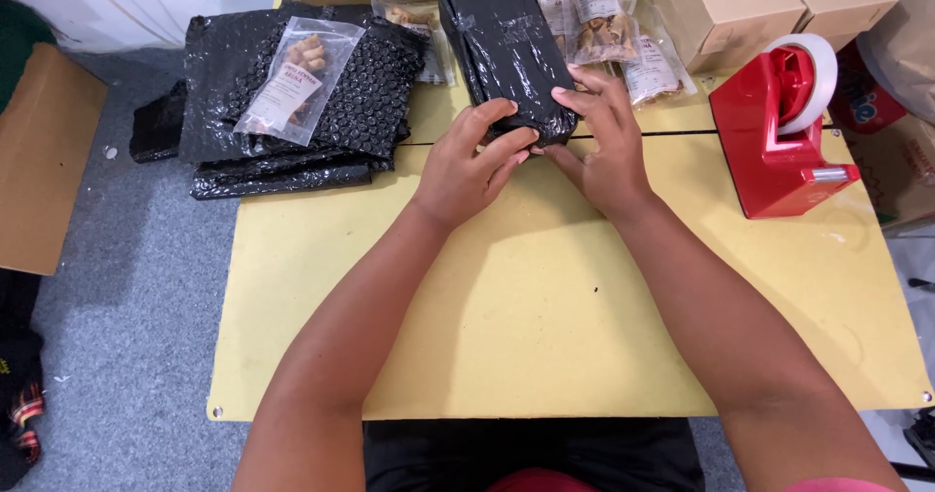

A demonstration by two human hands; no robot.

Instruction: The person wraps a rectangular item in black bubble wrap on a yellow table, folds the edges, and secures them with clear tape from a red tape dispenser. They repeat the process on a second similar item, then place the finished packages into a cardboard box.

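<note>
A: Hands?
B: Left hand [467, 166] and right hand [604, 141] both pinch the near end of the black bubble-wrapped parcel [502, 49].
A: Parcel location?
B: Far-centre on the yellow table [545, 307], red tape dispenser [779, 132] to its right.

Both forearms reach forward, left hand [467, 166] and right hand [606, 141] close together, fingers curled downward.

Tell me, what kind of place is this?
Probably a small packing station for snack orders. Both hands press on a black-wrapped parcel, with black bubble wrap, a tape dispenser and boxes on the table.
</note>
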